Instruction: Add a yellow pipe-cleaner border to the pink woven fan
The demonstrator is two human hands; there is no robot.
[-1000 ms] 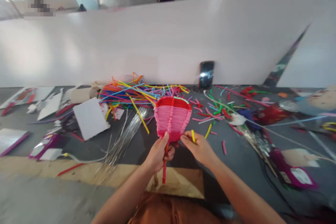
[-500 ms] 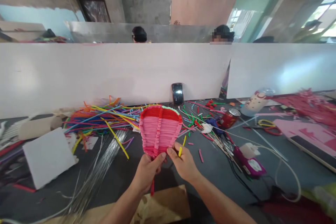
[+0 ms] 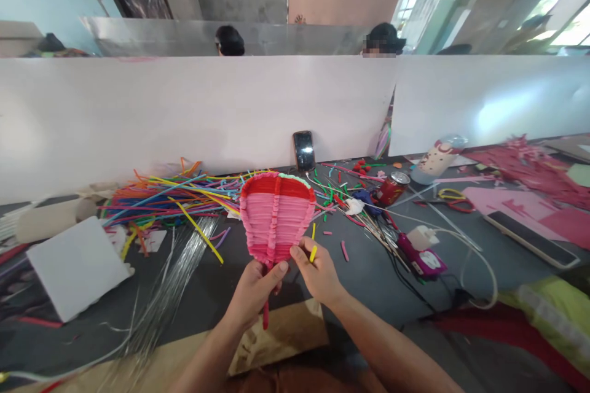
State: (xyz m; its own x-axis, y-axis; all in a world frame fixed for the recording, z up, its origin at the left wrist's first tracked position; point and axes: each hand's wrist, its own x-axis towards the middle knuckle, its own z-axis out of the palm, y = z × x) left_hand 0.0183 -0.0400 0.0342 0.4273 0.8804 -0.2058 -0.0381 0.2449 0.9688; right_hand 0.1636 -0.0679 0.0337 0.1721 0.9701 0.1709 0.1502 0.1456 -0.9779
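A fan-shaped pipe-cleaner piece (image 3: 262,221), pink with a red top band, a pale green bit on its upper right rim and a raised rib down the middle, stands upright before me. My left hand (image 3: 258,288) is closed round its narrow base, and a red stem end (image 3: 265,316) sticks out below. My right hand (image 3: 318,270) pinches the lower right edge between thumb and fingers. A thin yellow strip (image 3: 313,253) shows at the right hand's fingers; what it belongs to is unclear.
Coloured pipe cleaners (image 3: 175,196) and silvery wires (image 3: 184,270) lie at left, beside a white square (image 3: 78,267). A phone (image 3: 304,150) leans on the white partition (image 3: 184,110). At right are a red can (image 3: 393,188), scissors (image 3: 454,199), a purple power strip (image 3: 421,258) and cables.
The view has shifted, so the whole scene sits slightly higher and further left. The grip of both hands on the pipe-cleaner piece looks much the same.
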